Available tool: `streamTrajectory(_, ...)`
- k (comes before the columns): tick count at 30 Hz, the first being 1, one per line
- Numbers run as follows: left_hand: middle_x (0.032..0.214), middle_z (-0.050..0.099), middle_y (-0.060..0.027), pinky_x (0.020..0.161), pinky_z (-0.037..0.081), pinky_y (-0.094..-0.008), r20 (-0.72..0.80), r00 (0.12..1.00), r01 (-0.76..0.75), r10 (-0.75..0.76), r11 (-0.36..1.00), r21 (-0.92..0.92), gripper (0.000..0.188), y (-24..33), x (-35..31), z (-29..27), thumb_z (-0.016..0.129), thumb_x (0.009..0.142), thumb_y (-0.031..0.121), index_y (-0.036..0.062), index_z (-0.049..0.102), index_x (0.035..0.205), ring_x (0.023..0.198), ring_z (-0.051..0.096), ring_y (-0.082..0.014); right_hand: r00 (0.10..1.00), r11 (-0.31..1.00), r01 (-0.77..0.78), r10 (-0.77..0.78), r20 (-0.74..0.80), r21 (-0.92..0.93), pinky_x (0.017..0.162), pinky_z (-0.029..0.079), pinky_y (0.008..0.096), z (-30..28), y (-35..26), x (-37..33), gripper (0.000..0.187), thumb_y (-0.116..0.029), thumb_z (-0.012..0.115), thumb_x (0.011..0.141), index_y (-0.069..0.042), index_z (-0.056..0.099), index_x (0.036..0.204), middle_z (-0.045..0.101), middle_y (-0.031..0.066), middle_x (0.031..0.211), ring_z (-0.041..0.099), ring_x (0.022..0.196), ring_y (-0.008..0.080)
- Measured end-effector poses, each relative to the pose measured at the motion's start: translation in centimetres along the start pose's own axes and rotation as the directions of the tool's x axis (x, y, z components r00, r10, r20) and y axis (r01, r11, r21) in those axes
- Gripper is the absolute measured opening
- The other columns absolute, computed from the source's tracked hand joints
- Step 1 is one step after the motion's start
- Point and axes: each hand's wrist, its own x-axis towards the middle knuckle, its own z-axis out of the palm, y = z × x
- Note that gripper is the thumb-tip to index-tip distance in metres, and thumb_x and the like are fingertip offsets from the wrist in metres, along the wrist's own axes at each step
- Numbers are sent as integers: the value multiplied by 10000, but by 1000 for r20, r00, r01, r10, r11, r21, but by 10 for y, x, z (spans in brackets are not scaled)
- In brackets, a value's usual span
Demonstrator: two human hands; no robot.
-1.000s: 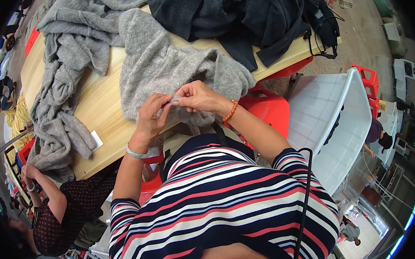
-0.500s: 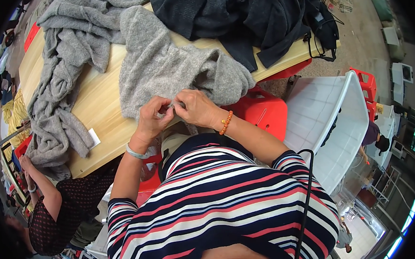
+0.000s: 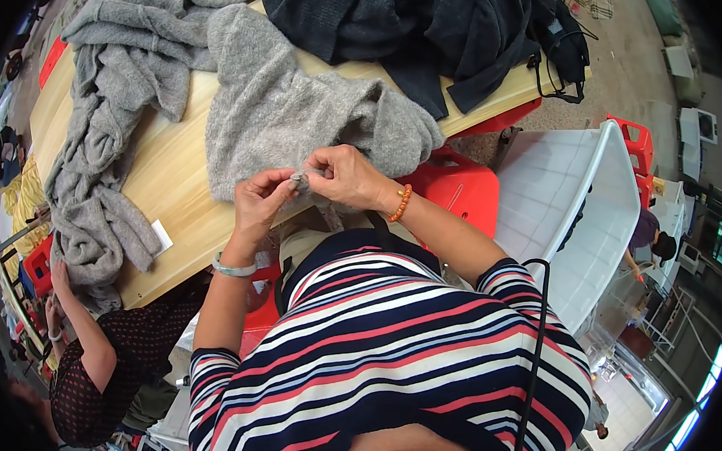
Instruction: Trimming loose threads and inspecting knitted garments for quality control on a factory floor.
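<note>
A fuzzy grey knit garment (image 3: 259, 116) lies on the wooden table, its near edge drawn toward my body. Thumb and fingertips of my left hand (image 3: 254, 205) are pinched on a small bit of the knit at that edge. Close beside it, my right hand (image 3: 352, 180) pinches the same edge, so the fingertips of both hands nearly meet. A folded opening shows in the garment just beyond my right hand. Between the fingers, the detail of the pinched fabric is too small to make out.
More grey knitwear (image 3: 115, 116) spreads over the table (image 3: 172, 175) at left, by a co-worker's hand (image 3: 61, 281). Dark garments (image 3: 456, 29) are heaped at the far side. To the right stand a red stool (image 3: 459, 199) and a large white bin (image 3: 553, 189).
My fingertips have shifted slightly at the garment's edge, and the right hand has come up a little. At the left, the co-worker's hand has moved slightly rightward against the grey knit.
</note>
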Motion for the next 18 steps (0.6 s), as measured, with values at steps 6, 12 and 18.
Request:
streamTrajectory(6,874,690,-49,683,515,-210,-81,996,-21,24,999,35,172,5,-8,3,640,903,25,-35,682,1059,741,632,-83,975,970,181,-198,-97,-164,564,483,307,7,-2,-2,179,-141,630,807,34,646,847,625,124,704,596,584,167)
streamTrajectory(12,905,677,-47,681,505,-211,-70,990,-110,124,977,181,173,1,-12,9,604,926,23,-22,679,1076,750,633,-87,977,945,176,-203,-72,-276,720,514,425,8,-6,-5,156,-138,604,781,17,624,783,637,192,793,638,777,370)
streamTrajectory(18,855,630,-11,646,458,-193,-131,949,-232,286,918,322,112,-7,-13,18,596,921,6,-14,674,999,708,571,-63,972,915,210,-234,-30,-346,725,510,445,6,-1,-7,160,-145,589,796,14,605,810,636,201,838,631,802,386)
